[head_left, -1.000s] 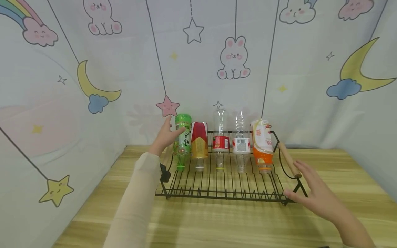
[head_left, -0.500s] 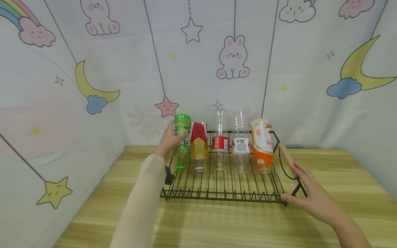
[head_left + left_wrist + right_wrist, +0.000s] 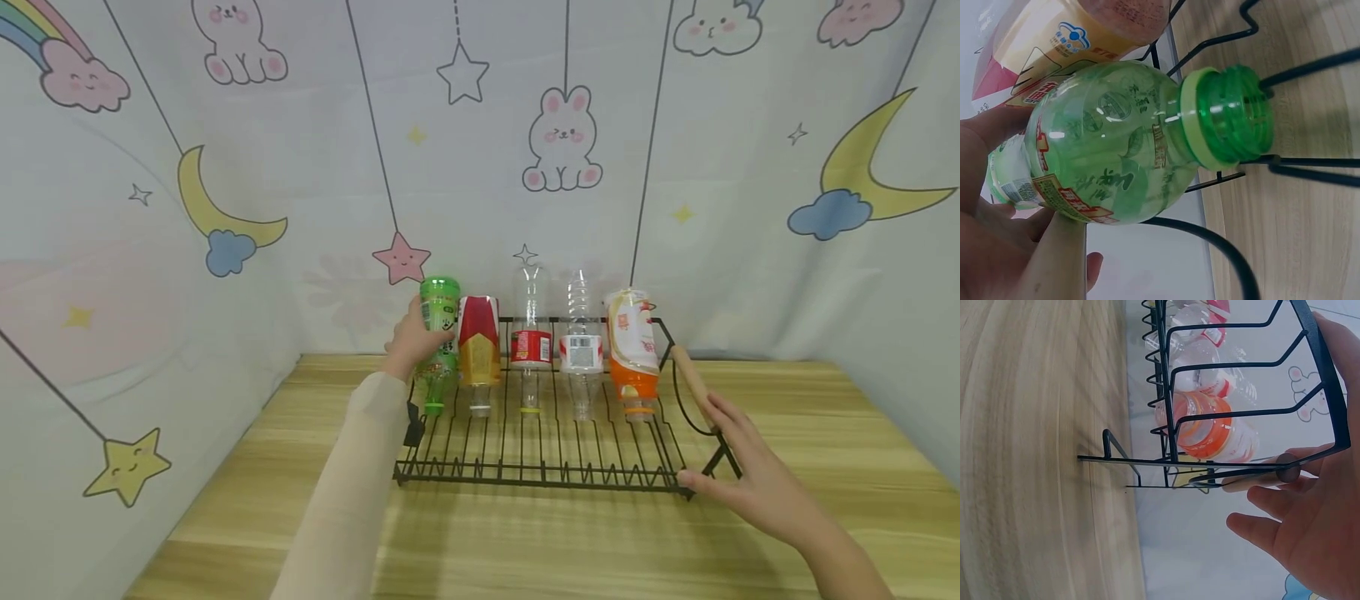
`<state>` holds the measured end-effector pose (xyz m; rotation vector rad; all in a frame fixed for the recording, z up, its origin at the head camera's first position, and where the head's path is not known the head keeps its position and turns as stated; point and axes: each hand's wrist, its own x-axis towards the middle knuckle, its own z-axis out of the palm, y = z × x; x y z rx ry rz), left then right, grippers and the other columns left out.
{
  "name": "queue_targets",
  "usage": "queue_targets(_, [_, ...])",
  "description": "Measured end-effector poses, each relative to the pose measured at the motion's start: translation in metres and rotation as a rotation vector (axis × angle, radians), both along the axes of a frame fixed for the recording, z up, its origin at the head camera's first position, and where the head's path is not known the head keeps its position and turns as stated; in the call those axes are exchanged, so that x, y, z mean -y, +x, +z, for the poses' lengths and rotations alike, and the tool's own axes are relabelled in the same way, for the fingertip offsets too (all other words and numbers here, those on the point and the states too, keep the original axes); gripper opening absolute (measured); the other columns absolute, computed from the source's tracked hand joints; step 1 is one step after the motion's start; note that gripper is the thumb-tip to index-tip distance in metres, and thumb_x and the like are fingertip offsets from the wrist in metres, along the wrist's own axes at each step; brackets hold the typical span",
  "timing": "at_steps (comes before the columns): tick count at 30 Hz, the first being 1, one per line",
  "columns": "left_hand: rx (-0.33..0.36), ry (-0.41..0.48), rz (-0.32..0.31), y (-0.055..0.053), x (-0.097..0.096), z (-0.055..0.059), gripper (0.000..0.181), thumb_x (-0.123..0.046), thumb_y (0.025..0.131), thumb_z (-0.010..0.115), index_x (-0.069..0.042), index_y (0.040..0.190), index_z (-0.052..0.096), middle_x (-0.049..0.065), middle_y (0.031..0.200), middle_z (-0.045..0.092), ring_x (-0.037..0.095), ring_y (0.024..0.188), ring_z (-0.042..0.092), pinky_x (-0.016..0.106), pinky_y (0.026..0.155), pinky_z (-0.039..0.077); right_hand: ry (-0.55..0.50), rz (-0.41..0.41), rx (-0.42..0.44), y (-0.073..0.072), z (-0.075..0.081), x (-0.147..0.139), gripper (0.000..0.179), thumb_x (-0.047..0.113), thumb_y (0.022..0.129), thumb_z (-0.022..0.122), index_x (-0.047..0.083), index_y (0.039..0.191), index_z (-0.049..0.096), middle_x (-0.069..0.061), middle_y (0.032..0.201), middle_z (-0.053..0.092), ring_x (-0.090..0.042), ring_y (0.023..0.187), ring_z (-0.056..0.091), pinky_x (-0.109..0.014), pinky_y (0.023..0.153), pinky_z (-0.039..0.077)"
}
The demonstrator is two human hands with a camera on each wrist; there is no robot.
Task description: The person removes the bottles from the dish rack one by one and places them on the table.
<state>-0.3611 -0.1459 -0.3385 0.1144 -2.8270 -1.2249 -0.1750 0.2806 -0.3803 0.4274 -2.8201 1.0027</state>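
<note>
A green plastic bottle (image 3: 437, 333) stands upside down at the left end of a black wire rack (image 3: 540, 481), its open neck downward. My left hand (image 3: 416, 337) grips it, the thumb across its front and the fingers round its left side. In the left wrist view the rack's left wooden handle (image 3: 1057, 262) lies between bottle and fingers. My right hand (image 3: 757, 475) is at the rack's right end. Its thumb is at the front corner, and the index finger touches the right wooden handle (image 3: 692, 383). The other fingers (image 3: 1254, 534) are stretched out, holding nothing.
Beside the green bottle, more upturned bottles lean in the rack: a red-and-yellow one (image 3: 478, 337), a clear one with a red label (image 3: 531, 346), a ribbed clear one (image 3: 581, 350) and an orange-and-white one (image 3: 633, 346). A patterned curtain (image 3: 480, 167) hangs behind the wooden table (image 3: 562, 542).
My left hand has come down and right onto the green bottle, its thumb now against the front. My right hand has moved slightly inward at the rack's right end.
</note>
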Motion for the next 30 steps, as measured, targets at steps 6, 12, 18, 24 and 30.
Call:
queue_targets(6, [0.014,-0.013,0.021,-0.0001,-0.0013,-0.0002,0.091,-0.034,0.087,0.068,-0.017,0.154,0.008,0.021,0.127,0.050,0.040,0.123,0.038,0.062,0.105,0.022,-0.013,0.003,-0.008,0.0006,-0.0004,0.0008,0.098,0.033,0.086,0.073,0.012,0.156,0.008,-0.019,0.159,0.005,-0.059,0.132,0.021,-0.082,0.083,0.026])
queue_targets(12, [0.005,-0.002,0.026,0.0007,-0.0025,0.0005,0.091,-0.033,0.087,0.069,-0.017,0.154,0.010,0.020,0.128,0.049,0.039,0.123,0.037,0.059,0.104,0.026,-0.016,0.001,-0.010,0.0012,0.0000,0.0006,0.098,0.033,0.086,0.073,0.013,0.156,0.008,-0.018,0.160,0.004,-0.059,0.132,0.022,-0.081,0.084,0.027])
queue_targets(18, [-0.025,0.004,0.017,0.0002,-0.0028,0.0004,0.090,-0.031,0.087,0.068,-0.016,0.154,0.010,0.020,0.130,0.049,0.040,0.120,0.041,0.058,0.104,0.030,-0.012,-0.002,0.005,0.0015,0.0006,0.0010,0.098,0.034,0.086,0.072,0.013,0.156,0.006,-0.019,0.160,0.003,-0.060,0.131,0.021,-0.082,0.083,0.026])
queue_targets(24, [-0.041,0.052,-0.016,0.0003,-0.0028,0.0026,0.090,-0.030,0.089,0.067,-0.016,0.155,0.008,0.021,0.134,0.048,0.037,0.116,0.049,0.054,0.102,0.040,-0.010,-0.003,0.010,0.0011,0.0000,0.0009,0.098,0.035,0.087,0.072,0.014,0.156,0.006,-0.020,0.159,0.005,-0.059,0.132,0.022,-0.081,0.083,0.028])
queue_targets(30, [-0.044,0.124,-0.033,-0.0006,-0.0028,0.0078,0.090,-0.028,0.089,0.066,-0.017,0.156,0.006,0.021,0.134,0.048,0.035,0.112,0.052,0.050,0.097,0.047,-0.010,-0.003,0.001,0.0016,0.0005,0.0008,0.098,0.034,0.086,0.072,0.014,0.156,0.007,-0.020,0.159,0.006,-0.059,0.132,0.023,-0.081,0.083,0.028])
